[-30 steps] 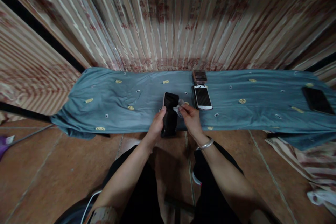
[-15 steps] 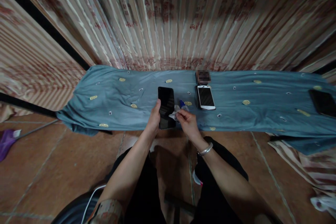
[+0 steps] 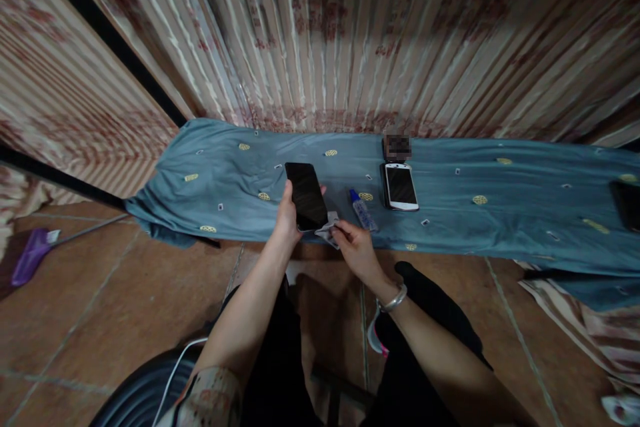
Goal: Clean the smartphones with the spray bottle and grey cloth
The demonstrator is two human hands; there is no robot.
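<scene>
My left hand (image 3: 286,217) grips a black phone (image 3: 305,195) by its left edge and holds it tilted, screen up, over the near edge of a blue patterned cloth (image 3: 235,180). A small grey wiping cloth (image 3: 327,229) is pinched in my right hand (image 3: 353,248), touching the phone's lower right corner. On the blue cloth just right of my hands lies a small spray bottle with a blue cap (image 3: 363,210). Further right a white phone (image 3: 400,186) rests face up.
A striped curtain (image 3: 350,33) hangs behind the cloth-covered surface. Another black phone (image 3: 629,203) sits at the far right edge. A purple broom head (image 3: 30,257) lies on the brown tiled floor (image 3: 100,320) at left. A white cable (image 3: 173,367) runs by my left knee.
My left hand has lifted the black phone and tilted it leftward. My right hand with the wiping cloth has slid down to the phone's lower corner, uncovering the spray bottle. The view has shifted left.
</scene>
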